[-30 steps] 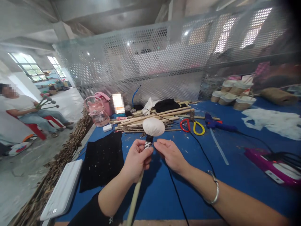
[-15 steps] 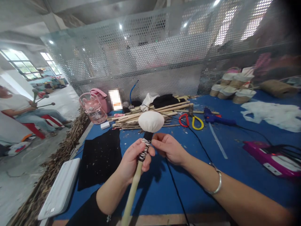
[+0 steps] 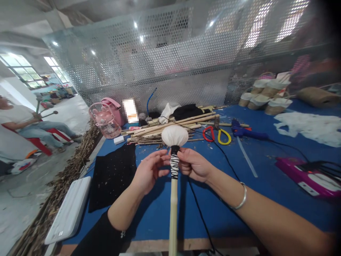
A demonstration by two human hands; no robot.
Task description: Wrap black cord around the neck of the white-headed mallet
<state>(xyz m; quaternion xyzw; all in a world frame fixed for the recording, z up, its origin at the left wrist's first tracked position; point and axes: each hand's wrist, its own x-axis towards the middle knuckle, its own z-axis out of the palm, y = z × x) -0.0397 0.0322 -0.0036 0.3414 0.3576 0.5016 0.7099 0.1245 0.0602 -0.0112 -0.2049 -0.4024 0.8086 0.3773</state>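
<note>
I hold a pale wooden stick (image 3: pixel 173 213) upright over the blue table (image 3: pixel 266 199). A white padded ball (image 3: pixel 175 136) caps it, above a black band wound with white thread (image 3: pixel 174 161). My right hand (image 3: pixel 194 164) is closed around the wrapped band from the right. My left hand (image 3: pixel 149 170) sits just left of the band, fingers loosely spread, fingertips touching or nearly touching it. A silver bangle (image 3: pixel 239 201) is on my right wrist.
A black cloth (image 3: pixel 113 174) lies at left beside a white case (image 3: pixel 69 211). Behind are a stick bundle (image 3: pixel 170 126), red and yellow scissors (image 3: pixel 217 136), a blue glue gun (image 3: pixel 246 133), a pink jug (image 3: pixel 105 119). White stuffing (image 3: pixel 311 128) and a magenta tool (image 3: pixel 309 176) lie right. A person (image 3: pixel 23 124) sits far left.
The stick swung from a leftward tilt to upright. My left hand let go of the wrapped neck and opened, while my right hand closed round it.
</note>
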